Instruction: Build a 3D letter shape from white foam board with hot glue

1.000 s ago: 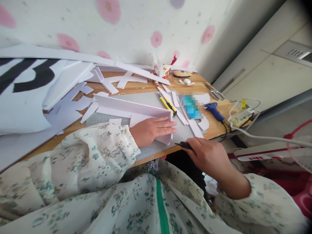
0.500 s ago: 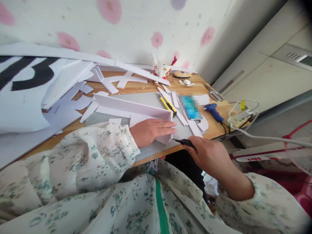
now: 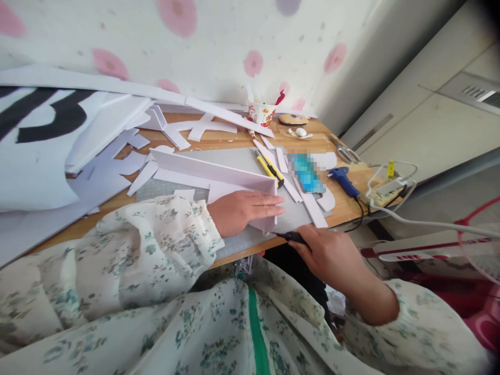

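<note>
Left hand (image 3: 244, 209): lies flat, fingers open, pressing the folded white foam board piece (image 3: 219, 179).
Right hand (image 3: 327, 251): grips a thin black cutting tool (image 3: 292, 237) at the wooden worktop (image 3: 344, 205) edge.

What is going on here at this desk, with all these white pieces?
A person sits at a wooden desk. The left hand lies flat on a white board piece with an upright wall, resting on a grey mat. The right hand grips a black tool, its tip at the piece's near corner. Beyond lie yellow knives, a blue glue gun and scissors.
</note>
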A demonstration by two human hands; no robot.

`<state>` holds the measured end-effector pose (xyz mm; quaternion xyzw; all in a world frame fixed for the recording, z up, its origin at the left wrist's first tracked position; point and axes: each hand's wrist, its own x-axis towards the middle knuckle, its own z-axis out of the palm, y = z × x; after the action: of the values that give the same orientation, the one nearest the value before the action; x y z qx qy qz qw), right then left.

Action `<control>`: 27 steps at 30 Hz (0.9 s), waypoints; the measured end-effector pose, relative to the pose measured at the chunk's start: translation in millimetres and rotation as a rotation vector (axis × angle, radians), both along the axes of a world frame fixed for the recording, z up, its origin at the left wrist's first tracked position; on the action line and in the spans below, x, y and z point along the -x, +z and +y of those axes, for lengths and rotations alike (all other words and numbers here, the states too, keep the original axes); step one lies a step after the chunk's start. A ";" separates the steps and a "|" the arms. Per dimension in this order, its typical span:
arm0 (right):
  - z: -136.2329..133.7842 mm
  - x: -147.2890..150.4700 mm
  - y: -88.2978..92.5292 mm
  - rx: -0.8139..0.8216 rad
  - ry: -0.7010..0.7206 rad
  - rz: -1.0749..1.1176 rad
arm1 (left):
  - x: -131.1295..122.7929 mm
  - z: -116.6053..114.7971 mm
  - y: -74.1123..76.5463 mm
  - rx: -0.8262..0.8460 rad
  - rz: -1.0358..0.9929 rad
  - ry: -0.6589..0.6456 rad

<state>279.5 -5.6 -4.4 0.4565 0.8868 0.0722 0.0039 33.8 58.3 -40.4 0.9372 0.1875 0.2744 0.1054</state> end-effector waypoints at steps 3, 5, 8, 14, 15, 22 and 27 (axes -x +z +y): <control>-0.2 -0.4 4.8 -0.067 -0.015 0.031 | -0.1 -0.3 1.3 -0.004 0.005 0.002; 0.5 0.2 7.5 -0.089 -0.027 0.022 | 0.0 -0.4 1.8 0.001 0.006 0.008; 1.3 1.5 8.5 -0.123 -0.033 0.002 | 0.2 -0.2 1.7 0.009 0.015 0.007; 0.0 2.6 6.6 -0.162 -0.029 -0.006 | 0.1 -0.6 1.7 0.023 0.020 0.006; -0.3 2.6 6.6 -0.165 -0.032 -0.009 | 0.1 -0.7 1.8 0.022 0.021 0.007; -0.3 3.1 4.3 -0.171 -0.040 -0.006 | 0.6 0.4 0.9 0.008 0.025 -0.003; -0.2 3.8 0.0 -0.150 -0.041 -0.073 | 0.4 0.5 0.6 0.008 0.007 0.002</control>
<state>275.8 -5.7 -4.4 0.4708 0.8685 0.1549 0.0035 33.4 58.9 -39.8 0.9376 0.1901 0.2703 0.1084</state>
